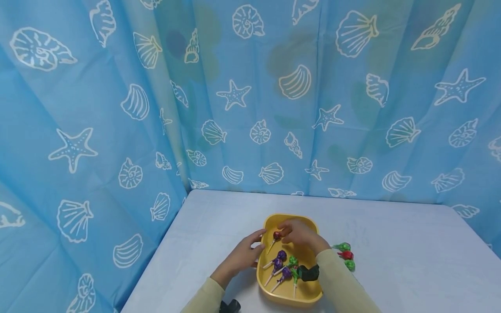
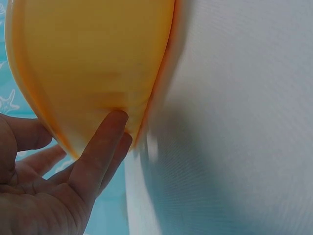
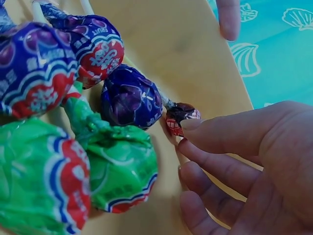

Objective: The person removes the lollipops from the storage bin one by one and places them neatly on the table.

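Green and purple wrapped lollipops (image 3: pixel 117 171) fill the close end of my right wrist view, and just past them my right hand (image 1: pixel 299 234) sits over the far end of the yellow tray (image 1: pixel 309 221). Fingers are loose and a bit spread, not pinching anything yet, with the top fingertip (image 3: pixel 191 125) touching the head of the dark red lollipop (image 1: pixel 276 236). That one lies right at my fingertips, head toward the back of the tray and its white stick running back toward me and to my left, so its long axis is a diagonal across the tray floor. My right hand is clearly the nearer one to it. My left hand (image 1: pixel 244 254) is outside the tray, flat fingers pressed against the tray's left wall with the thumb up by the rim, holding nothing. A few more lollipops (image 1: pixel 346 254) lie on the white table (image 1: pixel 411 256) just right of the tray, beside my right sleeve.
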`<state>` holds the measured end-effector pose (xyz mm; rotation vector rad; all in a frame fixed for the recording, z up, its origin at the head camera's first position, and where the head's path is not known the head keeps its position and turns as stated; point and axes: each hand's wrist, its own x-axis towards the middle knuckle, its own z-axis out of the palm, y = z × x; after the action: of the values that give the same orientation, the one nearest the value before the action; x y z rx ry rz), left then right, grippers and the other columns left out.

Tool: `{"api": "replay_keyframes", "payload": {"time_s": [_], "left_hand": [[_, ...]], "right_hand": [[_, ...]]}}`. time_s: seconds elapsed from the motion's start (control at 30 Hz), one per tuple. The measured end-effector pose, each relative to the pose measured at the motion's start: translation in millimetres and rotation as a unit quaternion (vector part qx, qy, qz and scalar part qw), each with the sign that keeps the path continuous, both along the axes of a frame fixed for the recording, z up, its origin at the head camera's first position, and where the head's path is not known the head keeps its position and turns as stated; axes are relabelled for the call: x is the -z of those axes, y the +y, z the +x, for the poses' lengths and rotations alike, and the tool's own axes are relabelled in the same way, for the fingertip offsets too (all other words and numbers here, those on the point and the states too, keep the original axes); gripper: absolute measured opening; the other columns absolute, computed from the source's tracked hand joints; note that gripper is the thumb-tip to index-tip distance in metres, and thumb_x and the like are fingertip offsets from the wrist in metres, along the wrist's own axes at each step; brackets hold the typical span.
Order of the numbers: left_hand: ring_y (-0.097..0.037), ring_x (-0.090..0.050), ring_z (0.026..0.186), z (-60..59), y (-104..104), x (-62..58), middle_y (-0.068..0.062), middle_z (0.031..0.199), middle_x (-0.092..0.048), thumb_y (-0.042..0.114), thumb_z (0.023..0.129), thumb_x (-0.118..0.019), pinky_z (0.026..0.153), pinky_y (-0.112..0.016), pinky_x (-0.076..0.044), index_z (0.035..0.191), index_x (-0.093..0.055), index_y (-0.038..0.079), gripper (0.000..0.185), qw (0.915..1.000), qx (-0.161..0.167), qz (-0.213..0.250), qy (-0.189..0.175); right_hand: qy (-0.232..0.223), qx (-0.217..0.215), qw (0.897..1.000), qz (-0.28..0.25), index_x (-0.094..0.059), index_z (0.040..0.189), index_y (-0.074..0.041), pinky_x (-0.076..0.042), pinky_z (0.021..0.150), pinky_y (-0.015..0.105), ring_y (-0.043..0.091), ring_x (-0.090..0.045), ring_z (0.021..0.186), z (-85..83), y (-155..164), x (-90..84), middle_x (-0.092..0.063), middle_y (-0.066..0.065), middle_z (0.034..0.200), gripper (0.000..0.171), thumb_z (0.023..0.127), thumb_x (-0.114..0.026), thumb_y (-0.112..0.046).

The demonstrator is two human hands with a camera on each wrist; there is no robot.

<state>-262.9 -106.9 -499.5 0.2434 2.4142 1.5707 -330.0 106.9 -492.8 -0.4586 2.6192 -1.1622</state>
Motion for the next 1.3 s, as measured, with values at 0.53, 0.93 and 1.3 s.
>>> {"api": "replay_keyframes", "payload": {"time_s": [0.53,0.93,1.3], "left_hand": [[-0.028,-0.066,0.108,1.4,1,1.4,-0.017,0.146,-0.05,0.017,0.105,-0.057,0.069,-0.035,-0.064,0.153,-0.048,0.022,0.049,0.9999,-0.005,-0.009,-0.003],[-0.029,-0.067,0.107,-0.9,0,-2.1,-0.018,0.147,-0.05,0.016,0.105,-0.056,0.069,-0.035,-0.064,0.153,-0.047,0.02,0.05,0.9999,-0.007,-0.01,-0.001],[-0.027,-0.066,0.107,1.2,-1,-0.9,-0.018,0.146,-0.05,0.017,0.105,-0.056,0.07,-0.035,-0.064,0.153,-0.046,0.019,0.049,1.0,-0.001,-0.005,-0.002]], "right_hand": [[-0.042,-0.033,0.998,0.033,-0.073,0.12,-0.014,-0.053,0.1,0.051,0.019,-0.062,0.095,-8.1,-2,1.1,-0.07,-0.002,0.102,0.038,0.086,-0.075,0.002],[-0.034,-0.057,0.997,0.028,-0.076,0.103,-0.014,-0.057,0.09,0.038,0.017,-0.062,0.086,-18.6,-3,6.9,-0.069,-0.004,0.09,0.025,0.084,-0.079,0.002],[-0.048,-0.058,0.997,0.007,-0.076,0.104,-0.015,-0.053,0.099,0.048,0.017,-0.062,0.089,-16.7,1,10.8,-0.071,-0.005,0.094,0.023,0.085,-0.078,-0.001]]}}
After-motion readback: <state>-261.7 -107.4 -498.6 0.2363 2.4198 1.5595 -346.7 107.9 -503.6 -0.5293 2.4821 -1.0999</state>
